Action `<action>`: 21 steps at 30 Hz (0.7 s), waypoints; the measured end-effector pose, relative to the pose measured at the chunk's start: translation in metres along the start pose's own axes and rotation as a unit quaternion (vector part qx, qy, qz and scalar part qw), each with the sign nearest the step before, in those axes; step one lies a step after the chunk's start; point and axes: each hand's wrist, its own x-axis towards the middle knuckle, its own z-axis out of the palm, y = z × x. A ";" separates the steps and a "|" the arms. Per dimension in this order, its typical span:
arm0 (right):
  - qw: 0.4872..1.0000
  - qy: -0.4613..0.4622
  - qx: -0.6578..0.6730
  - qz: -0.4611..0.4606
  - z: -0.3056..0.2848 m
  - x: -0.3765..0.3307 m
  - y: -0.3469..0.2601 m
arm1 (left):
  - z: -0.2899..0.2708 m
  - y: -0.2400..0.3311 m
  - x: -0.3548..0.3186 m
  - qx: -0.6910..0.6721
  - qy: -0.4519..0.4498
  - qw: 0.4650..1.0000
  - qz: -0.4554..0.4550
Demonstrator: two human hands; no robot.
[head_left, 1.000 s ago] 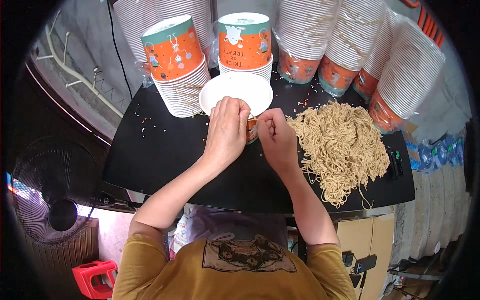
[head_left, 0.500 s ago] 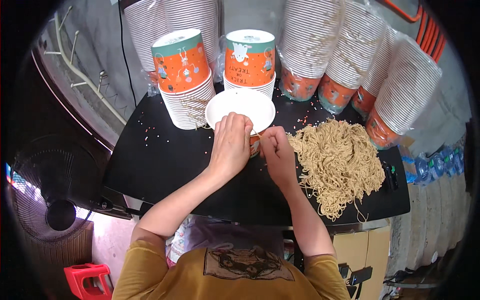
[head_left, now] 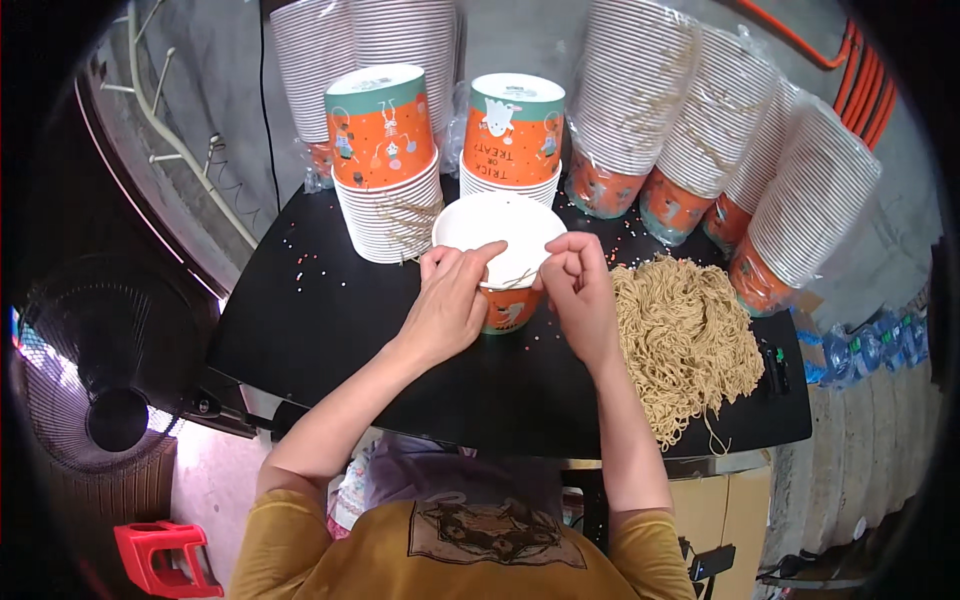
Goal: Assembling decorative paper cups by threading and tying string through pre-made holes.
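Note:
A paper bucket [head_left: 508, 312] with an orange printed side and white inside stands on the table in front of me, its mouth facing up. My left hand [head_left: 443, 300] grips the near left of its rim, forefinger reaching over the opening. At the near right of the rim is my right hand [head_left: 580, 295], its fingers curled in a pinch. A thin tan cord [head_left: 518, 279] crosses the near rim between the hands and runs toward the right fingertips, which partly hide its end.
Two stacks of upside-down buckets [head_left: 385, 125] [head_left: 515, 140] stand behind. Tall plastic-wrapped bucket stacks [head_left: 635, 90] line the back right. A heap of tan cords [head_left: 690, 345] lies at right on the black table [head_left: 330, 340]. Small coloured bits are scattered about. A fan [head_left: 115, 420] stands left.
My hands have moved apart along the rim, the right one shifting right. The bucket now shows more of its inside and its printed side. My view has shifted slightly.

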 end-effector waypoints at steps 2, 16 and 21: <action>0.999 -0.003 -0.046 -0.021 0.002 0.009 -0.002 | -0.005 -0.007 -0.002 -0.014 -0.020 1.000 0.002; 0.980 -0.194 -0.030 -0.041 0.039 0.058 -0.022 | -0.020 -0.014 -0.008 -0.103 0.035 0.993 -0.047; 0.980 -0.181 -0.049 -0.063 0.031 0.060 -0.023 | -0.018 -0.019 -0.004 -0.096 0.018 0.995 -0.031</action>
